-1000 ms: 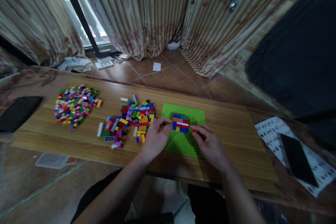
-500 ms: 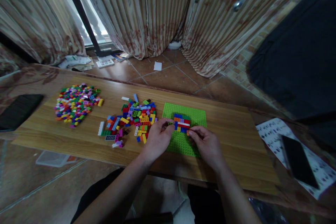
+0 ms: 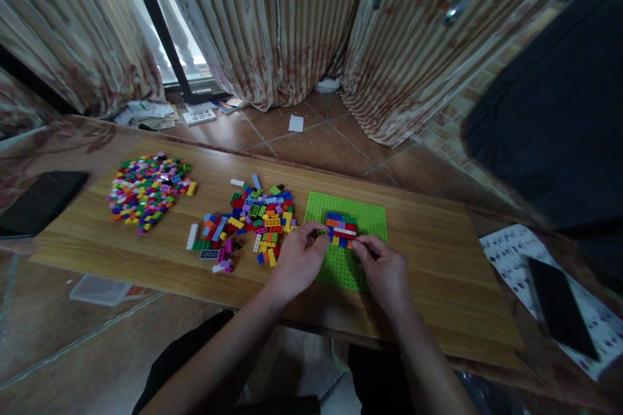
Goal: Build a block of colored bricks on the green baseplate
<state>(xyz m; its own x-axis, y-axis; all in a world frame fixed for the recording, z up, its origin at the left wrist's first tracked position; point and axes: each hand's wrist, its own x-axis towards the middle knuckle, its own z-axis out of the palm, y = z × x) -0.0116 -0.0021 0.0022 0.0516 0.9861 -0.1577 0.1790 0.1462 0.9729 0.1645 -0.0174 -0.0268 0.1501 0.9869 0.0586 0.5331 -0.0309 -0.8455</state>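
Currently your left hand (image 3: 299, 259) pinches a small brick (image 3: 322, 232) beside the brick stack (image 3: 341, 228); your right hand (image 3: 384, 269) grips its edge. Skewed pressure could slide the baseplate (image 3: 372, 219) or pop bricks.

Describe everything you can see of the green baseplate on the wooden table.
The green baseplate is a flat, studded rectangle, plastic by the look, lying on the wooden table right of a loose brick pile. A block of red, blue and white bricks sits on its far half. The left hand, pinching a small brick, covers its left edge; the right hand rests over its near part.
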